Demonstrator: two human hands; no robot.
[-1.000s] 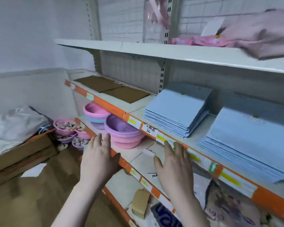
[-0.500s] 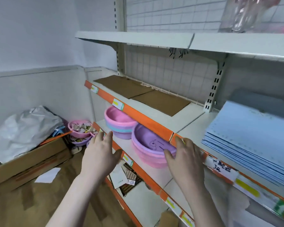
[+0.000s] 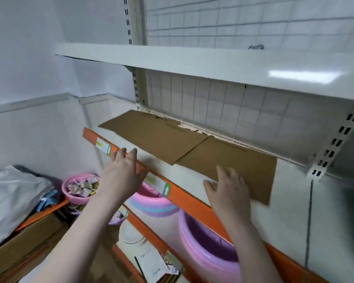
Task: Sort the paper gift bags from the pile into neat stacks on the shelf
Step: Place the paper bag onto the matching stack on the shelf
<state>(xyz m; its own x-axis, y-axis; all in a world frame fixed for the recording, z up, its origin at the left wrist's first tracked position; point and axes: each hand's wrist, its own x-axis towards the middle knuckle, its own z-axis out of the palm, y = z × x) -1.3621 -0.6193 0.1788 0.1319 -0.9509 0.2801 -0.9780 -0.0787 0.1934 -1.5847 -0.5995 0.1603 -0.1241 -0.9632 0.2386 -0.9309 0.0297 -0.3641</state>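
Two flat brown cardboard sheets [image 3: 161,137] lie side by side on the white shelf [image 3: 194,172] with the orange front strip. My left hand [image 3: 122,174] hovers at that strip with fingers straight and nothing in it. Over the shelf's front part, my right hand [image 3: 229,188] is spread open, its fingertips at the near edge of the right brown sheet [image 3: 243,160]. No blue bag stacks are in view.
A bare white upper shelf [image 3: 192,60] juts out above. Below sit pink and purple plastic basins [image 3: 208,248], one small basin [image 3: 80,188] holding small items. A cardboard box [image 3: 23,240] with a grey plastic bag [image 3: 10,199] stands at the left on the floor.
The view has swung left and up, away from the blue stacks to the brown sheets. Both hands rose from the lower shelf edge to the brown-sheet shelf, still holding nothing.
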